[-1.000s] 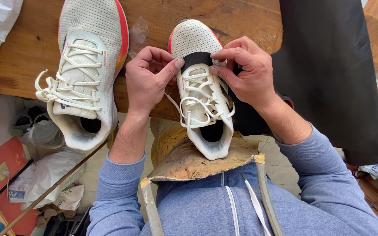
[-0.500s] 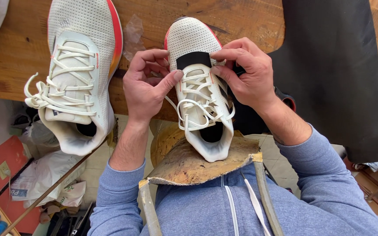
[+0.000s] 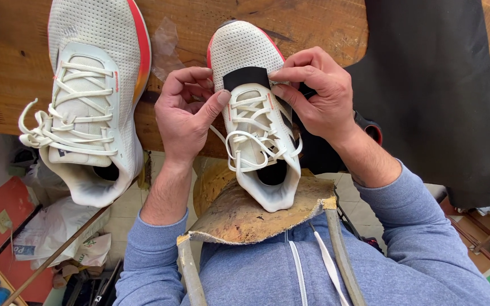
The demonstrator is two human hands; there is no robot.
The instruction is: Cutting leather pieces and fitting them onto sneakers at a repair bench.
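A white sneaker (image 3: 254, 113) sits between both hands, its heel on a worn leather pad (image 3: 245, 218) at the person's chest. The left hand (image 3: 184, 113) and right hand (image 3: 316, 93) each pinch one end of a black strip (image 3: 246, 77) laid across the shoe above the laces. A second sneaker (image 3: 89, 96) lies on the wooden bench (image 3: 324, 28), well left.

White laced sneaker (image 3: 253, 113) (red-edged sole) lies toe-away; black strip (image 3: 246, 77) across its toe box.
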